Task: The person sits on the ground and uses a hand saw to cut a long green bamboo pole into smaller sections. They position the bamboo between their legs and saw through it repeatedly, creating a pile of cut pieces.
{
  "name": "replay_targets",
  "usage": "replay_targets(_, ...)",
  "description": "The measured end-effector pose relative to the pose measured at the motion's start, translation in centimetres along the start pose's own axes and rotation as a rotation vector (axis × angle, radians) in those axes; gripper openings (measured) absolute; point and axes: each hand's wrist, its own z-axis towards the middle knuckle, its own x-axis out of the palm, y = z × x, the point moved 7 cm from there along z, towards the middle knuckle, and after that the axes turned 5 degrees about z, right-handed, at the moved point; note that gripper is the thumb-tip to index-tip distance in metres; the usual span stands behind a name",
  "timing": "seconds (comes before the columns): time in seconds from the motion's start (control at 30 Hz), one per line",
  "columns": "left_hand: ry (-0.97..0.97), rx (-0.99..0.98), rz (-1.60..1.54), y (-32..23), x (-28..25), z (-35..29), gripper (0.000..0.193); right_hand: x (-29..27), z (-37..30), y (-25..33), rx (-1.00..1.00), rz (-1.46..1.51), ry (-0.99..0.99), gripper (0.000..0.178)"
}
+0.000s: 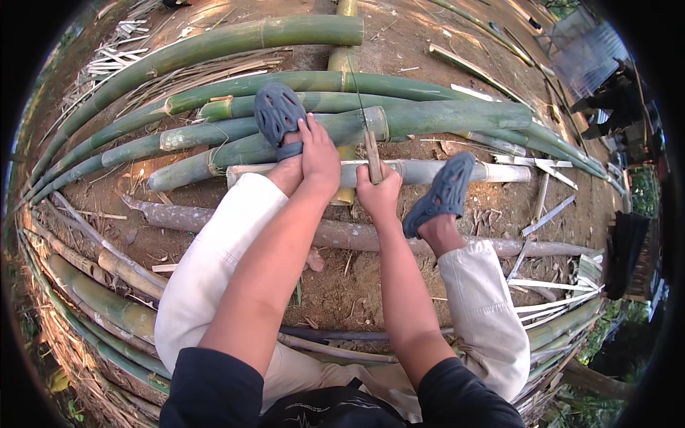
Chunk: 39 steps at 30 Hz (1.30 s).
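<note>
My right hand is closed around the wooden handle of a handsaw. Its thin dark blade points away from me, crossing a thick green bamboo pole just left of a pale node ring. Whether the teeth have cut into the bamboo is too fine to see. My left foot, in a dark grey clog, presses on the same pole. My left hand lies against that ankle and the clog's edge, its fingers stretched out and holding nothing. My right foot wears a matching clog, beside a greyish bamboo pole.
More green bamboo poles stretch across the ground beyond, over a yellowish crosswise pole. A brown log lies nearer. Split bamboo strips are piled at far left, with others at right. Corrugated metal sheeting stands far right.
</note>
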Motion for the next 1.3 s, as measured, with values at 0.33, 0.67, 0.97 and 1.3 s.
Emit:
replay_targets(0.33,-0.099,0.031,-0.255,0.8,0.1,-0.3,0.079,-0.1,0.7,0.3,0.046,0.021,0.014,0.023)
replay_targets(0.67,-0.081,0.038,-0.39,0.6,0.0,3.1,0.109,-0.4,0.9,-0.3,-0.034,0.045,0.001,0.025)
replay_targets(0.97,0.154,0.075,-0.208,-0.8,0.4,6.1,0.119,-1.1,1.9,-0.2,0.047,0.01,0.06,0.022)
replay_targets(1.3,0.267,0.127,-0.06,-2.8,2.3,8.7,0.118,-1.7,1.7,-0.1,0.067,0.012,0.074,0.024)
